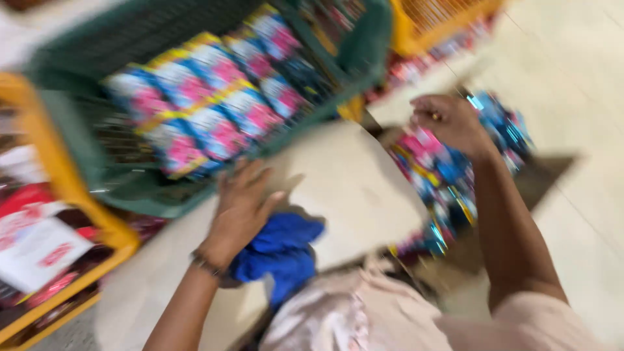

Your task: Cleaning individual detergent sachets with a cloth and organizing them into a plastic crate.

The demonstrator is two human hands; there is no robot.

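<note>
Head view, heavily motion-blurred, so edges and fine detail are hard to make out throughout; the green crate (162, 188) is lying tilted across the upper left, its far corners cut off by the frame, and is holding rows of blue, pink and yellow packets (208, 107) whose printing is unreadable; a yellow crate (78, 195) is running off the left edge, a second yellow crate (435, 19) is cut off at the top; the cardboard box (351, 188) is sitting in the centre, pale brown, its open flap hiding part of its contents; the bundle of packets (448, 175) is showing in the box's right part, shiny, in the same blue, pink and yellow; the left hand (244, 208) is resting flat on the flap, fingers spread and holding nothing, just above a blue cloth (279, 250); the right hand (448, 123) is resting on top of the bundle, fingers curled, though whether they are clamping a packet cannot be told.
</note>
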